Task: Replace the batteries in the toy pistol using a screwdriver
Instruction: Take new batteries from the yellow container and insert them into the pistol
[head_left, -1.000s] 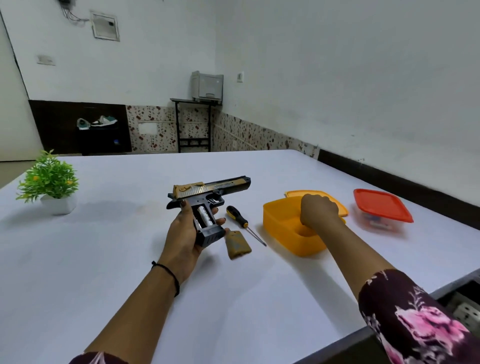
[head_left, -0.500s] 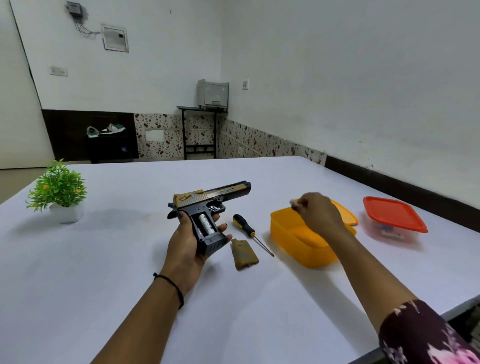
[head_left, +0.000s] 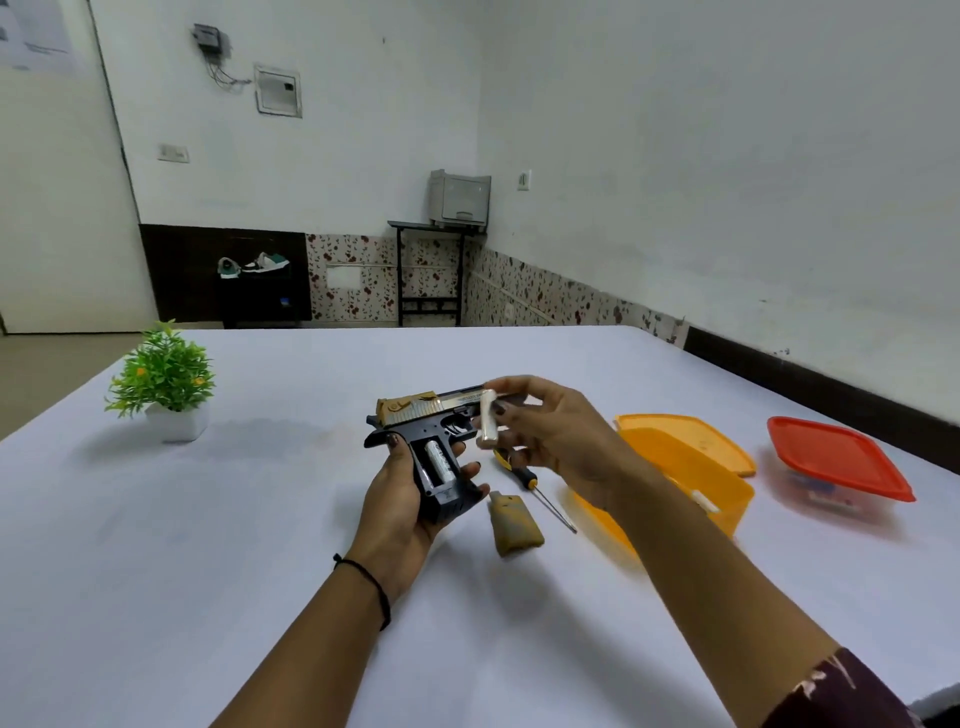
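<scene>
White battery (head_left: 487, 419) pinched in right hand (head_left: 550, 436) fingers hides the left-held pistol's (head_left: 431, 441) muzzle.

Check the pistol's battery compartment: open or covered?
Open. The toy pistol shows a battery exposed in its grip; the cover lies on the table.

A small black side table (head_left: 428, 270) stands in the far corner where two white walls meet, with a grey boxy machine (head_left: 459, 199), possibly a printer, on top. A band of floral tiles (head_left: 358, 283) runs along the wall base on both sides of it. Left of it sits a dark cabinet (head_left: 228, 275) bearing shoes (head_left: 253, 265); above that hangs a white panel box (head_left: 278, 90). A pale door (head_left: 57, 171) stands farthest left.
</scene>
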